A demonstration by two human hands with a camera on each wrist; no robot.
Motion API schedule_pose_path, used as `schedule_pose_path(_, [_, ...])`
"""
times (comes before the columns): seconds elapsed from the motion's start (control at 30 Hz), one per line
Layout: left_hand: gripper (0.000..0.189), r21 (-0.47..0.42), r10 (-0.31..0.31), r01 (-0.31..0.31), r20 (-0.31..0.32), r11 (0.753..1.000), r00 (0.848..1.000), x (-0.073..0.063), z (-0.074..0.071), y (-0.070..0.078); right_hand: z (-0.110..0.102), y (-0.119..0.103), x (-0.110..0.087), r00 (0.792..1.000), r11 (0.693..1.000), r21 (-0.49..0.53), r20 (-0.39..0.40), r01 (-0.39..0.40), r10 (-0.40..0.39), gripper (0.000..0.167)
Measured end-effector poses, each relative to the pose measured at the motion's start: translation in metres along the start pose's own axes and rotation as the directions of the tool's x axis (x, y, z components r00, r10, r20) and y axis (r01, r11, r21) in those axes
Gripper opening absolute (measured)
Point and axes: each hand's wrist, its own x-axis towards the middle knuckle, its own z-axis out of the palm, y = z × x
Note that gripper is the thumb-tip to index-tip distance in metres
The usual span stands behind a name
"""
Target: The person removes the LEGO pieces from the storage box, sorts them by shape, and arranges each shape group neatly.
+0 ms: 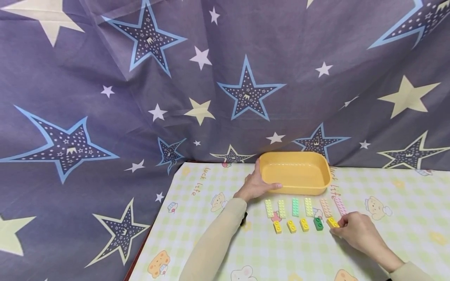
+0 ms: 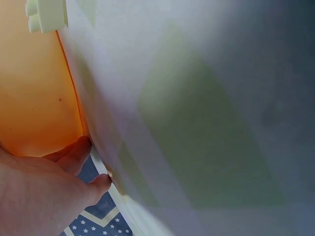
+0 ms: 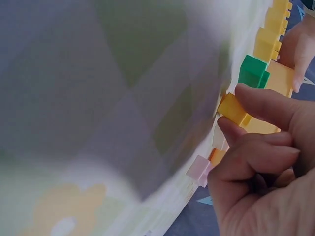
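At the right end of the front row, a small yellow brick point(image 1: 332, 222) is pinched between the thumb and a finger of my right hand point(image 1: 359, 231). The right wrist view shows that yellow brick point(image 3: 233, 110) at the fingertips, beside a dark green brick point(image 3: 252, 72). My left hand point(image 1: 256, 185) rests against the left end of a yellow plastic basin point(image 1: 297, 191), thumb along its front wall, other fingers at its left side. In the left wrist view, the left hand's fingers point(image 2: 74, 152) touch the basin's orange-looking wall point(image 2: 39, 98).
Long pale bricks form a back row before the basin, among them a mint one point(image 1: 295, 207), a peach one point(image 1: 325, 207) and a pink one point(image 1: 340, 205). Several small yellow bricks point(image 1: 291, 226) stand in front. A star-patterned curtain point(image 1: 183, 86) hangs behind the checked tablecloth point(image 1: 197, 234).
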Motion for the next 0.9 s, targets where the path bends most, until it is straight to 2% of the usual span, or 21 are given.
schedule_pose_path(0.3, [0.145, -0.009, -0.012, 0.012, -0.004, 1.000, 1.000, 0.004, 0.001, 0.000, 0.002, -0.005, -0.003, 0.999, 0.995, -0.095, -0.034, 0.033, -0.036, 0.031])
schedule_pose_path(0.57, [0.145, -0.005, 0.003, -0.003, 0.000, 1.000, 1.000, 0.003, 0.000, 0.001, -0.010, -0.010, -0.003, 0.999, 0.995, -0.094, -0.028, 0.025, -0.028, 0.038])
schedule_pose_path(0.67, [0.144, -0.003, 0.017, -0.017, -0.001, 1.000, 1.000, 0.002, -0.002, 0.001, -0.022, -0.013, 0.003, 0.990, 0.993, -0.072, -0.095, 0.096, -0.102, 0.043])
schedule_pose_path(0.77, [0.143, -0.004, 0.017, -0.017, -0.005, 1.000, 1.000, 0.002, -0.002, 0.001, -0.032, -0.019, 0.015, 0.969, 0.979, -0.062, -0.144, 0.193, -0.200, 0.039])
schedule_pose_path(0.9, [0.143, 0.003, 0.010, -0.010, 0.001, 1.000, 1.000, 0.001, -0.001, 0.001, -0.042, -0.027, 0.035, 0.959, 0.967, -0.012, -0.122, 0.255, -0.255, 0.033])
